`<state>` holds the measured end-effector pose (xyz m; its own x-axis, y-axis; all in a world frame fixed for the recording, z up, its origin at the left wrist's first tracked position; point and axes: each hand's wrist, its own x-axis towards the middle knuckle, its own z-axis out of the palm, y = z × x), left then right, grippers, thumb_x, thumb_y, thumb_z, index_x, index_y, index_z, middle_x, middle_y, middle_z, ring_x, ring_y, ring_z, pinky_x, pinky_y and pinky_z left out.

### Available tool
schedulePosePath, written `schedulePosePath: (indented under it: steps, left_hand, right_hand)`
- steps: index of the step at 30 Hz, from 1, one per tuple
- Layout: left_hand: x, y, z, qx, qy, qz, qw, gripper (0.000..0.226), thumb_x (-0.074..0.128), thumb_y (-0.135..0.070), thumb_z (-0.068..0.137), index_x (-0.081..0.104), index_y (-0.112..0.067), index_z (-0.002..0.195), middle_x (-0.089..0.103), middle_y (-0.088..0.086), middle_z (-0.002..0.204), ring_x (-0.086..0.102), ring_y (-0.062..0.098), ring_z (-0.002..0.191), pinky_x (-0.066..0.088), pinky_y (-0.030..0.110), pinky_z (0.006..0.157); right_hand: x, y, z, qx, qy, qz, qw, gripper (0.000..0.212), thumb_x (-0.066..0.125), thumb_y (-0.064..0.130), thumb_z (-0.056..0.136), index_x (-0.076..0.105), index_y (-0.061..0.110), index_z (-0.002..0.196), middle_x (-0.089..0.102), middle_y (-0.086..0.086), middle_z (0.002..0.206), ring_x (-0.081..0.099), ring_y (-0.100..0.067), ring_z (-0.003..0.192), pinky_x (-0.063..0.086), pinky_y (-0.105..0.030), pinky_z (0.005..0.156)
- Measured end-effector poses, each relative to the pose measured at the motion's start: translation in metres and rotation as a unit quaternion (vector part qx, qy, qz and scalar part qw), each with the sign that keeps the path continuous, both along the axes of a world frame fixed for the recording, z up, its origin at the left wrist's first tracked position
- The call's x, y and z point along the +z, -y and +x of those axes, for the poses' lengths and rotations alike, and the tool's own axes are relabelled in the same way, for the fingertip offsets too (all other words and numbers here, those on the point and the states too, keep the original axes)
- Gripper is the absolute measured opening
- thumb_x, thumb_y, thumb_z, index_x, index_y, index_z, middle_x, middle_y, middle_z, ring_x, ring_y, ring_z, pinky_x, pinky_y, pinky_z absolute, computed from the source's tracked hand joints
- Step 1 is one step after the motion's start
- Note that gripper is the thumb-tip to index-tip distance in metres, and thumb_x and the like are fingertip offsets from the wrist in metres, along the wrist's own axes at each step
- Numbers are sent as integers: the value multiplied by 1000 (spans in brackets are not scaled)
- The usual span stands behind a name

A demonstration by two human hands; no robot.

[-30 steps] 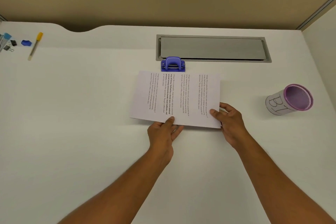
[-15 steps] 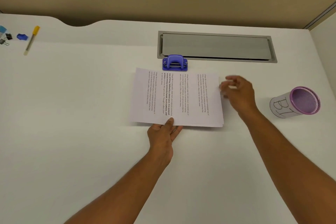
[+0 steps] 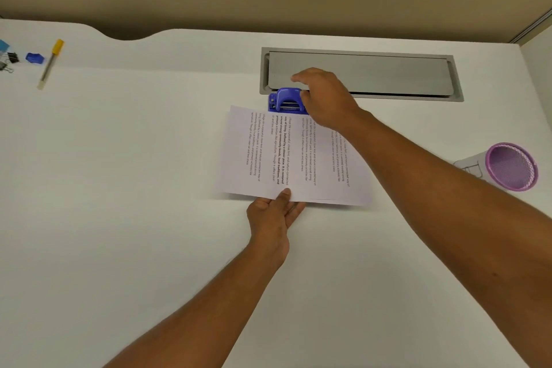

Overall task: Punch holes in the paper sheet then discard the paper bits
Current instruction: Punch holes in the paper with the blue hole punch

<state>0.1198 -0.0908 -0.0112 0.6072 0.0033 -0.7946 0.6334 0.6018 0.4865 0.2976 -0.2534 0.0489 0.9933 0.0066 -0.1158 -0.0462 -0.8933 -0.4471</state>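
Partly hidden punch (image 3: 283, 100) under right hand (image 3: 327, 98)

Printed paper sheet (image 3: 286, 155) under blue punch (image 3: 283, 100)

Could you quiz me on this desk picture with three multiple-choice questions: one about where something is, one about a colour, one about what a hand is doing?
1. Where is the hole punch?
A. at the far edge of the paper sheet
B. inside the mesh cup
C. beside the pen

2. What colour is the rim of the mesh cup?
A. green
B. purple
C. black

3. What is the left hand doing?
A. lifting the pen
B. resting flat on bare desk, away from the paper
C. pinching the near edge of the paper

Answers: 1 A, the blue punch sits at the sheet's far edge, with the right hand on it. 2 B, the rim is plainly purple. 3 C, its thumb lies on top of the sheet's near edge.
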Motion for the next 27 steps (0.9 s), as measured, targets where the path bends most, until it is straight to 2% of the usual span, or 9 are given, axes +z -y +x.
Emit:
schedulePosePath:
  steps: [6,10,19,23,27]
  left_hand:
    - [2,7,3,3,7,-7,1000,31,70,6,99,72,-8,127,82,7,116,83,22,91,67,30,73]
    - [2,10,4,6,-4,-3,1000,36,71,6,99,70,-5,133,84,2,107,83,21,88,67,30,72]
    - [1,13,2,10,7,23,1000,40,71,4,99,67,-5,138,80,6,122,83,21,90,66,29,71]
    - [2,13,3,8,8,21,1000,39,72,3,99,67,-3,137,80,5,120,83,21,91,66,29,71]
    - [2,13,5,7,12,18,1000,39,71,3,99,67,-2,137,80,6,121,83,22,92,67,29,73]
  right_hand:
    - [-6,-7,5,56,-61,-63,995,49,67,12,99,53,13,146,59,-11,144,59,-28,127,48,-39,108]
    - [-7,-9,3,57,-68,-76,993,44,68,15,99,55,13,141,62,-11,138,62,-27,121,50,-40,107]
    - [-22,-8,9,45,-68,-78,994,52,79,19,90,55,15,137,65,-10,131,64,-25,112,49,-35,97]
    - [-30,-9,16,33,-68,-90,993,55,84,21,84,58,17,132,68,-9,125,56,-18,91,45,-32,85]
    - [-35,-9,20,37,-57,-101,993,53,84,18,82,60,19,129,68,-8,122,52,-16,88,43,-31,80]
